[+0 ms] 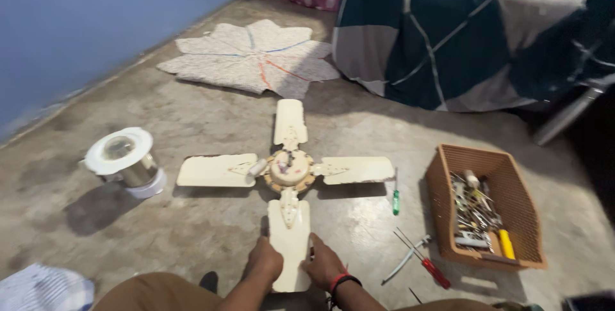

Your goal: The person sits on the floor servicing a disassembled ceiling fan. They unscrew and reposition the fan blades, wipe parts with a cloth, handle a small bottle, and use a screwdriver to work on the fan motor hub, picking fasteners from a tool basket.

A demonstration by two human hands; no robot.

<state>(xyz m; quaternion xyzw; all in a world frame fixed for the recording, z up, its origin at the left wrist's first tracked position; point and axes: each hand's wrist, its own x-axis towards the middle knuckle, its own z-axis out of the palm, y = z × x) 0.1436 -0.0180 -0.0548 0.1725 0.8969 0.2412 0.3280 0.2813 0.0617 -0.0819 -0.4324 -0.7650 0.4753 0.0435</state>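
On the floor, left hand (264, 261) and right hand (322, 264), each grip curled around the nearest fan blade (289, 239) edges.

We see a dim room under soft, warm light from above and to the right: the round metal canister with the white lid (124, 165) throws its shadow leftward on the grey concrete floor (192, 119). A pale sheen glares right of the cream four-bladed fan (289, 170). Edges bend slightly; the picture is mildly soft throughout.

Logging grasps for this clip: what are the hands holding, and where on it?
Both the left hand and right hand grip the cream four-bladed metal ceiling fan by its nearest blade's edges.
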